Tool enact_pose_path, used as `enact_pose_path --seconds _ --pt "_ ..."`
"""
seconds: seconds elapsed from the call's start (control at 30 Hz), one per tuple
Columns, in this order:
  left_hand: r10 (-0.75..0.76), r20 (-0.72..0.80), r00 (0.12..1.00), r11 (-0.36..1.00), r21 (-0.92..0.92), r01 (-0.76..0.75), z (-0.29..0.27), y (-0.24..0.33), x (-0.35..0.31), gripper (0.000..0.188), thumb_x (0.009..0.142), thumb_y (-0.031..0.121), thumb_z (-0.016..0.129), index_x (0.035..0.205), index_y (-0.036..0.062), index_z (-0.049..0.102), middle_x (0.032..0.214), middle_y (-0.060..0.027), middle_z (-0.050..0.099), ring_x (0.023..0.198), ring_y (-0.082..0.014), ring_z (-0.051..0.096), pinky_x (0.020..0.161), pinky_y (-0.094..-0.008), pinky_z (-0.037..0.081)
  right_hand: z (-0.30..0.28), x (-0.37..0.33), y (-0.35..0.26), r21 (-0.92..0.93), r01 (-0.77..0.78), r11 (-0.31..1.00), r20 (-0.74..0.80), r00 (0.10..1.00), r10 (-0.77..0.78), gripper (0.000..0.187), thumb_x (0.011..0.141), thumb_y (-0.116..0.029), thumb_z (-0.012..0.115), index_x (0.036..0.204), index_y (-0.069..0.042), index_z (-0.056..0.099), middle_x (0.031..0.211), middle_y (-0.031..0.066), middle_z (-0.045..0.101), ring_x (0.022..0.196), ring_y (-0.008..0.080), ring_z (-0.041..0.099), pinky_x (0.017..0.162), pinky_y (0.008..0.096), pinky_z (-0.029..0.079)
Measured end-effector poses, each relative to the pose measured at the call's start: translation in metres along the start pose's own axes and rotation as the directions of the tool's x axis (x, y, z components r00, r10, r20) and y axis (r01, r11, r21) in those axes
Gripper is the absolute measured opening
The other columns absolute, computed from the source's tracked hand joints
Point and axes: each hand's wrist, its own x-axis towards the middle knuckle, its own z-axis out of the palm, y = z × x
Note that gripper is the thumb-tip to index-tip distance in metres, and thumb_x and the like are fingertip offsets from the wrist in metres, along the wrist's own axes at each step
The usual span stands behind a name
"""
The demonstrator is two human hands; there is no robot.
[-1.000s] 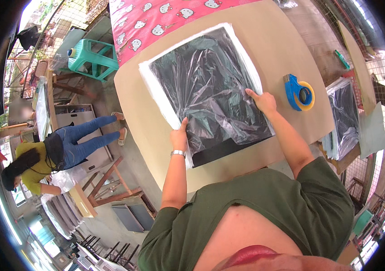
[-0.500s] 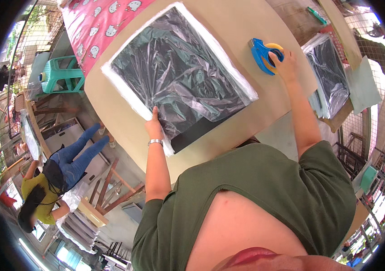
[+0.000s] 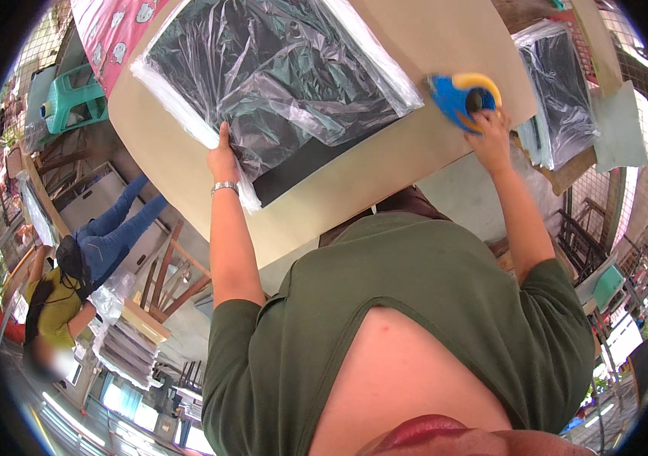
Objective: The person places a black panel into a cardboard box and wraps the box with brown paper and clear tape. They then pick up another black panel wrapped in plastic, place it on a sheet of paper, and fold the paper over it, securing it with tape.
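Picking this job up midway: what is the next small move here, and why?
Probably lift the tape dispenser and bring it over to the wrapped board. The right hand grips the dispenser at the table edge, while the left hand pins the loose plastic at the board's near edge, which looks unsealed.

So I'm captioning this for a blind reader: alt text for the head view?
Seen from above, the left hand presses a plastic-wrapped dark panel on a tan table while the right hand grasps a blue-and-yellow tape dispenser.
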Motion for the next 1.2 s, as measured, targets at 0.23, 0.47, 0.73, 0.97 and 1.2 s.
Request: enact_pose_path --seconds 0.23,0.47,0.73,0.97,1.2 --pt "0.002 0.023 1.0 1.0 -0.016 -0.001 -0.005 -0.001 -0.003 0.091 0.069 0.073 0.061 0.074 -0.0177 0.06 0.065 -0.011 0.058 0.063 -0.0189 0.049 0.063 -0.0355 0.043 0.014 -0.057 -0.054 0.305 0.504 0.808 0.147 0.813 -0.563 0.046 0.056 -0.011 0.072 0.101 -0.014 0.064 0.112 0.0066 0.057 0.125 0.0317 0.041 0.104 0.0438 0.036" --pt "0.028 0.032 0.999 1.0 -0.013 -0.028 0.003 0.011 -0.004 0.098 0.068 0.077 0.058 0.086 -0.0197 0.061 0.078 -0.0161 0.062 0.072 -0.022 0.052 0.07 -0.0366 0.044 0.086 -0.029 -0.246 0.404 0.874 0.269 0.063 0.267 -0.962 0.022 0.074 -0.031 0.062 0.09 -0.015 0.061 0.098 0.0029 0.054 0.109 0.024 0.048 0.083 0.041 0.045" --pt "-0.048 0.012 0.999 0.999 0.006 0.048 -0.013 -0.021 0.006 0.089 0.069 0.074 0.06 0.084 -0.0136 0.065 0.078 -0.0131 0.063 0.073 -0.0198 0.053 0.069 -0.0345 0.044 0.032 0.077 -0.03 0.369 0.197 0.909 -0.227 0.967 -0.117 0.039 0.089 -0.033 0.053 0.115 -0.004 0.055 0.113 0.0117 0.058 0.101 0.0274 0.055 0.088 0.038 0.044" --pt "0.051 0.054 0.997 0.995 0.08 -0.055 -0.008 -0.002 0.009 0.099 0.064 0.078 0.06 0.09 -0.0172 0.063 0.088 -0.0237 0.066 0.086 -0.0296 0.062 0.08 -0.0382 0.045 -0.023 0.089 0.172 -0.172 -0.512 0.842 0.137 0.834 0.535 0.05 0.079 -0.046 0.065 0.11 -0.008 0.06 0.111 0.0176 0.06 0.101 0.0352 0.058 0.083 0.0448 0.046" --pt "0.055 0.042 0.998 0.992 0.109 -0.059 -0.014 -0.008 0.003 0.1 0.063 0.08 0.058 0.089 -0.0168 0.063 0.09 -0.0267 0.065 0.089 -0.0316 0.062 0.082 -0.0384 0.045 -0.076 0.084 0.065 -0.184 -0.378 0.907 -0.048 0.925 0.376 0.019 0.085 -0.024 0.058 0.086 -0.005 0.061 0.088 0.0161 0.064 0.09 0.0352 0.062 0.078 0.0463 0.048"
